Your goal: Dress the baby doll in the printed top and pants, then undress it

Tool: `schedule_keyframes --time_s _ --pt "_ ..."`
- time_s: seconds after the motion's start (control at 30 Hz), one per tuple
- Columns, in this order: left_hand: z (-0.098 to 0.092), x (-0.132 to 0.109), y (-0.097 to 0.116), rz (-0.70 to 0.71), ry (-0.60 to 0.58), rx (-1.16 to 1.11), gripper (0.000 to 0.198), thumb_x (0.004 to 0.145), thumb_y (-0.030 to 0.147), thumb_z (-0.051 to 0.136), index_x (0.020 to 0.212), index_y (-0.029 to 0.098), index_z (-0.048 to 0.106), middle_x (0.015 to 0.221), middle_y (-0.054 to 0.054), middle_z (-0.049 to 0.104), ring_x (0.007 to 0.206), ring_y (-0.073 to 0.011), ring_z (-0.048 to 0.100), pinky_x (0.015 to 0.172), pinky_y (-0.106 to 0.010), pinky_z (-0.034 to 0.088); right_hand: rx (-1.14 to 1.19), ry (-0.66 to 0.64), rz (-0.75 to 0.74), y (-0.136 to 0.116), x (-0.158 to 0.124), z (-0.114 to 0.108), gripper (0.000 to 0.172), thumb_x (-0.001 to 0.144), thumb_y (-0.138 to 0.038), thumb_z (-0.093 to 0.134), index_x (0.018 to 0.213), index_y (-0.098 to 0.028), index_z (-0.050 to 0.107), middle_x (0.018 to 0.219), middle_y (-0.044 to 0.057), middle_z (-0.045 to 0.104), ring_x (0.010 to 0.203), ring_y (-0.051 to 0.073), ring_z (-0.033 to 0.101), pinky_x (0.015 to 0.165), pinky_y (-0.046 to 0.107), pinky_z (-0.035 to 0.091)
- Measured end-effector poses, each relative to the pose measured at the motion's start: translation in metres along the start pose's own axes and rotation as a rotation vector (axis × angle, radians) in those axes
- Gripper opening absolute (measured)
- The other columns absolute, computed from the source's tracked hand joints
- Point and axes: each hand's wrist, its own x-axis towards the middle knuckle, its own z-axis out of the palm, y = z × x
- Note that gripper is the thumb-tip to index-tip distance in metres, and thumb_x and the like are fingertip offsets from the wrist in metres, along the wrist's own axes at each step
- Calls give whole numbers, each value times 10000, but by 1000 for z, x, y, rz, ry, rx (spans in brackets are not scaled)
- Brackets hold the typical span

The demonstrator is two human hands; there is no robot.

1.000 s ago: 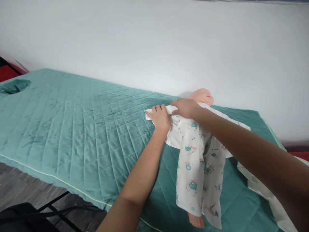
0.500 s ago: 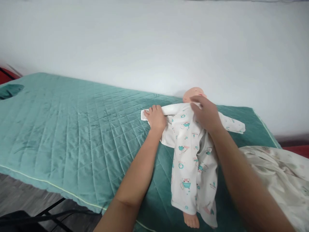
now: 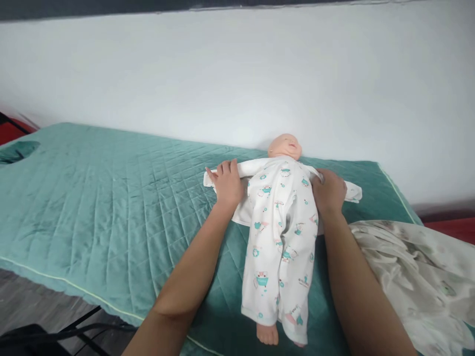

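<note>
A baby doll [image 3: 285,145] lies on its back on a green quilted cover [image 3: 111,198], its head toward the wall. White printed clothing [image 3: 276,212] covers its body and legs, and one bare foot shows at the bottom. On the left sleeve rests my left hand [image 3: 229,184], fingers apart and lying over the fabric. My right hand [image 3: 329,190] is wrapped round the clothing at the doll's other side, near the sleeve; its fingertips are partly hidden.
A crumpled pale cloth [image 3: 411,272] lies at the right, beside my right forearm. Behind the bed stands a white wall [image 3: 222,74]. Black metal bars [image 3: 79,319] show at the lower left, over the floor.
My right hand has moved from the doll's neck and chest down to its side by the right sleeve. The doll's face is now uncovered. The view has shifted slightly.
</note>
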Motion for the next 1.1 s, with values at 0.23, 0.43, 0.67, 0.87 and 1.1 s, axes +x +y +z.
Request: schedule_keyframes --time_s 0.23,0.43,0.67,0.87,1.1 --pt "-49 -1 62 276 -184 -392 427 1007 200 255 1301 248 562 1333 -51 617 1248 -169 550 1088 -312 435 75 37 120 3 2 -3 405 837 -284 485 1116 -165 753 1184 147 726 1114 314 588 1051 483 350" --pt "-49 23 152 655 -453 -128 297 967 232 452 1059 150 722 1186 -115 683 1179 -273 594 1081 -405 405 119 53 117 0 -1 -2 390 869 -308 480 1116 -191 758 1218 117 721 1152 296 576 1104 494 291" --pt "-16 48 208 636 -712 84 273 919 194 540 1071 152 763 1233 -154 700 1170 -323 610 991 -454 459 81 -13 107 -1 0 -5 360 858 -302 493 1071 -182 756 1216 130 720 1125 302 583 1085 493 301" --pt "-2 41 218 579 -670 188 392 914 204 550 1264 90 686 1365 -228 608 1268 -410 528 1082 -621 351 77 -1 110 -1 1 -7 362 859 -317 486 1040 -168 763 1187 136 730 1099 313 588 1062 472 326" --pt "-13 58 207 629 -653 201 377 886 188 556 1230 149 707 1343 -163 639 1262 -369 519 1039 -569 374 108 31 201 4 4 -5 400 862 -298 445 1056 -144 759 1041 167 754 957 299 627 899 414 409"
